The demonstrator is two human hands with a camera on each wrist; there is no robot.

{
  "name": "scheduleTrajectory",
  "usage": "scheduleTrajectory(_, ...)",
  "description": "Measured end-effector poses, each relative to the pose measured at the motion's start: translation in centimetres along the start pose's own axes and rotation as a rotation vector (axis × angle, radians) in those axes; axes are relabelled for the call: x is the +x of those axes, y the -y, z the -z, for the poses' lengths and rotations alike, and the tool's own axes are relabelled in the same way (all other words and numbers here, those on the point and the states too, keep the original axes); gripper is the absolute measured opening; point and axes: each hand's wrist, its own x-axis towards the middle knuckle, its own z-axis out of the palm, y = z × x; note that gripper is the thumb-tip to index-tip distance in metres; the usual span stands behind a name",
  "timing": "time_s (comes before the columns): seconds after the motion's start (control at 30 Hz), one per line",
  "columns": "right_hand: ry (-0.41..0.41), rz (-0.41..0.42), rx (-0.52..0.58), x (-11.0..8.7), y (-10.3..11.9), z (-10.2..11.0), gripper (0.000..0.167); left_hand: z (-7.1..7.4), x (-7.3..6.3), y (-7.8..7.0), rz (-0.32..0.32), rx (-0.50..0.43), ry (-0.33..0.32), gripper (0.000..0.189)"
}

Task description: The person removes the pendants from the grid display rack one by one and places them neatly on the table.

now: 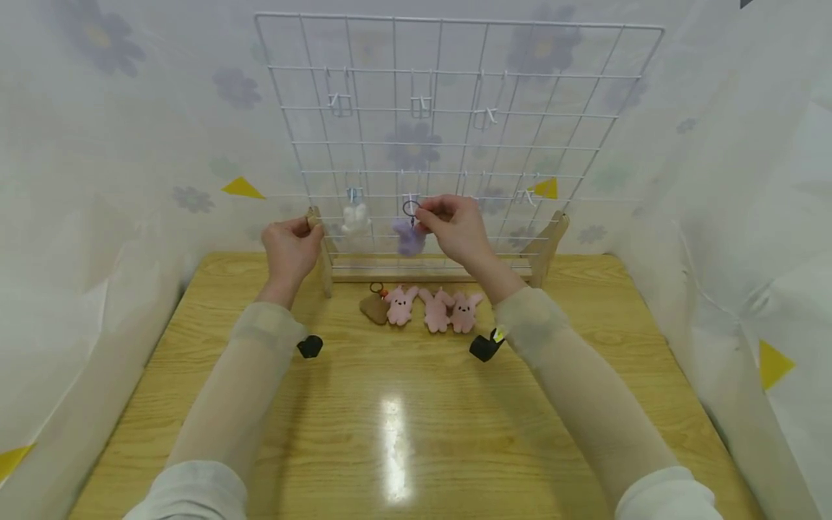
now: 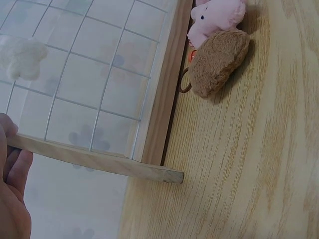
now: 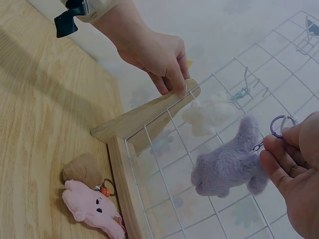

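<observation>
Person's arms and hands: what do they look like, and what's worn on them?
The left hand and right hand are bare, without gloves. Each wrist wears a wide pale band with a small black attachment; white sleeves cover the arms further up.

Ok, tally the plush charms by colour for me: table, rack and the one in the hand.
Pink charms: 3
Brown charm: 1
White charm: 1
Purple charm: 1
Total: 6
</observation>
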Motion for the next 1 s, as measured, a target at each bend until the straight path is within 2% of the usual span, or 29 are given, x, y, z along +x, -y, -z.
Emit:
scheduleTrajectory(0.47, 0.050, 0.025, 0.051, -1.9, 0.6, 1.1, 0.015, 0.0, 0.2, 0.1, -0.008, 0.003, 0.005, 0.026)
scheduleTrajectory(1.0, 0.081, 0.034, 0.116, -4.5, 0.3, 1.9, 0.013, 0.0, 0.0, -0.1, 0.033, 0.001, 0.016, 0.026)
